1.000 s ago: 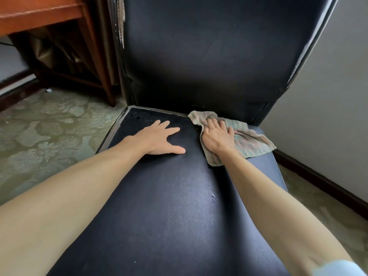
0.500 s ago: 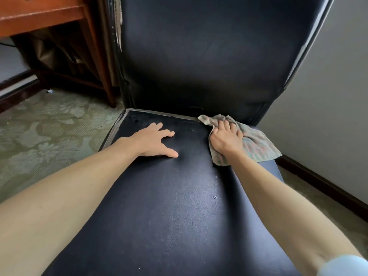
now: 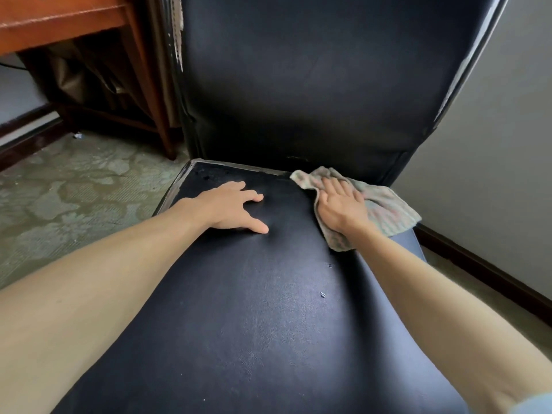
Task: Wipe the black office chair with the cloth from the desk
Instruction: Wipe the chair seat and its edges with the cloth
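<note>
Flat right hand (image 3: 340,207) presses cloth (image 3: 385,210), rear seat (image 3: 239,309).

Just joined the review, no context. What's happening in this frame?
A person is wiping a black office chair. The right hand presses a pale cloth flat on the back right corner of the seat, near the backrest. The left hand rests spread and bare on the seat beside it, apparently steadying. A few small specks sit mid-seat.
</note>
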Tool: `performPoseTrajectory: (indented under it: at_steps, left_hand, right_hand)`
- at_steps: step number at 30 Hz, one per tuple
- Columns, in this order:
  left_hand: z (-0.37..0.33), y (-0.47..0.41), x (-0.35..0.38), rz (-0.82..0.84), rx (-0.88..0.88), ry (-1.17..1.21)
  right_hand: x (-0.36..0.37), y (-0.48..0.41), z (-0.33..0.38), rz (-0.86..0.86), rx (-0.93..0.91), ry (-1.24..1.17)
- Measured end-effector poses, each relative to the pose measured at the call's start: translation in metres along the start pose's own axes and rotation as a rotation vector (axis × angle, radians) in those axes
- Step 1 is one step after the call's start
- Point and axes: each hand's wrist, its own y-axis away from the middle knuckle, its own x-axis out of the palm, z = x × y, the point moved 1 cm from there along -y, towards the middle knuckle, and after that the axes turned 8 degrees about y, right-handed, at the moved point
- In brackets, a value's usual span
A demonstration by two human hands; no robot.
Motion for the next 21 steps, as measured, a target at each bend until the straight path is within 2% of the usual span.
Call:
performPoseTrajectory:
  at_steps: [4, 9, 12, 16, 21]
  left_hand:
    - [0.000, -0.002, 0.002, 0.001, 0.013, 0.015]
    - [0.000, 0.000, 0.003, -0.014, 0.012, 0.020]
    - [-0.001, 0.001, 0.003, -0.026, 0.014, 0.013]
    - [-0.004, 0.003, 0.002, -0.012, -0.004, 0.023]
    - [-0.006, 0.003, -0.002, 0.003, -0.014, 0.025]
  right_hand:
    - [-0.002, -0.005, 0.010, 0.031, 0.066, -0.025]
    - [0.000, -0.020, 0.071, 0.040, -0.116, -0.048]
    - [0.003, -0.022, 0.081, 0.058, -0.185, -0.062]
    - [0.002, -0.014, 0.047, 0.044, -0.150, -0.035]
    - [-0.006, 0.004, -0.033, 0.069, 0.075, 0.024]
